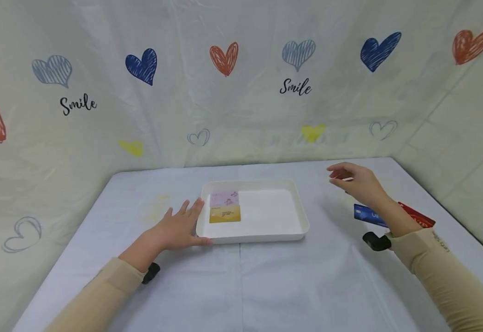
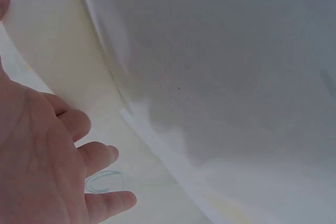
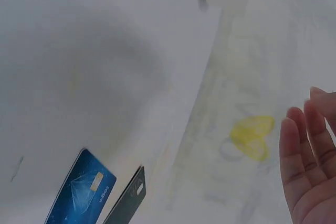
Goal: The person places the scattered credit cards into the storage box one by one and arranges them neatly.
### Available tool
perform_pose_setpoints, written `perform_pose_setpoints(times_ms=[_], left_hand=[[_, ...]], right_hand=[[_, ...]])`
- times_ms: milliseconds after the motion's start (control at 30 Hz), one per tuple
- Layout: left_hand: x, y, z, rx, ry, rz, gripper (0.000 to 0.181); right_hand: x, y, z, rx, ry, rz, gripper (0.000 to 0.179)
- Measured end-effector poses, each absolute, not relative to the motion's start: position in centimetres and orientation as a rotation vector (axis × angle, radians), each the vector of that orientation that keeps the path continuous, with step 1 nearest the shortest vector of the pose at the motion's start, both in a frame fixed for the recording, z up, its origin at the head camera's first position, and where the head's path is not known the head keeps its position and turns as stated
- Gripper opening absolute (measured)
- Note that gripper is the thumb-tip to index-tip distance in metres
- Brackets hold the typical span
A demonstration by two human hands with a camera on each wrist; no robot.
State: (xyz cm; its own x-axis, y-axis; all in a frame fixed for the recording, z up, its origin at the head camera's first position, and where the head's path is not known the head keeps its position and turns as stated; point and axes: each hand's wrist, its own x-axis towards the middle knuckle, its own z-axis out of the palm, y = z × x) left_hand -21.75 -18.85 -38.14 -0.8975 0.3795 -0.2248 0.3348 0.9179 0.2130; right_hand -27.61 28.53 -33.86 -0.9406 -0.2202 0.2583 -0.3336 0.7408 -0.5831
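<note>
My left hand (image 1: 179,228) lies at the left end of a shallow white tray (image 1: 270,212), its fingers spread along the side and its thumb at the front edge. Inside the tray's left part, a lilac card (image 1: 224,198) lies directly above a yellow-gold card (image 1: 225,214). My right hand (image 1: 359,184) hovers over the table to the tray's right, fingers loosely bent, with nothing visible in them. Below it lie a blue card (image 1: 368,215) and a red card (image 1: 417,215), partly covered by the wrist. The right wrist view also shows a dark card (image 3: 126,198) beside the blue one.
A white cloth (image 1: 274,286) covers the table. Behind it hangs a pale sheet (image 1: 258,110) printed with hearts and the word Smile, and it continues along both sides. Each wrist wears a small black device, such as the right one (image 1: 376,241).
</note>
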Motion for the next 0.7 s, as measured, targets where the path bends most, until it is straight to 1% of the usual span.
perform_pose_setpoints(times_ms=[267, 700], left_hand=[[-21.8, -18.8, -38.0, 0.532, 2.816, 0.244, 0.119], [-21.8, -18.8, -38.1, 0.536, 2.815, 0.246, 0.120]], right_hand=[[-28.4, 32.3, -34.1, 0.334, -2.781, 1.030, 0.039], [-29.0, 35.5, -35.2, 0.252, -2.870, 0.951, 0.039]])
